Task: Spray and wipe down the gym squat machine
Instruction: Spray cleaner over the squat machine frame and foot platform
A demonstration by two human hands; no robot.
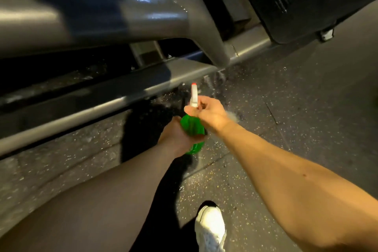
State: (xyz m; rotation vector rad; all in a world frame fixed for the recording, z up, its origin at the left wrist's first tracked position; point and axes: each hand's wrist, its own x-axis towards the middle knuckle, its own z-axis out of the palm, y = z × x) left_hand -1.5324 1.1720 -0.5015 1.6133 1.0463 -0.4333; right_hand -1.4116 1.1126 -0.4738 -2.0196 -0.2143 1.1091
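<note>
Green bottle point(192, 129), speckled floor point(296, 92)

Both bare forearms reach up from the bottom corners of the frame and meet at its centre, the left forearm point(102, 194) in shadow and the right forearm point(286, 174) brightly lit. The left hand point(177, 136) wraps the green body of a spray bottle point(192, 128) from below. The right hand point(209, 113), just above it, curls round the white spray head.

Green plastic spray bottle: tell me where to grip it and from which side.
Grip the green plastic spray bottle at the neck below the white spray head, from behind, since the red nozzle tip points away; the right hand holds there. The left hand steadies the body from the left.
</note>
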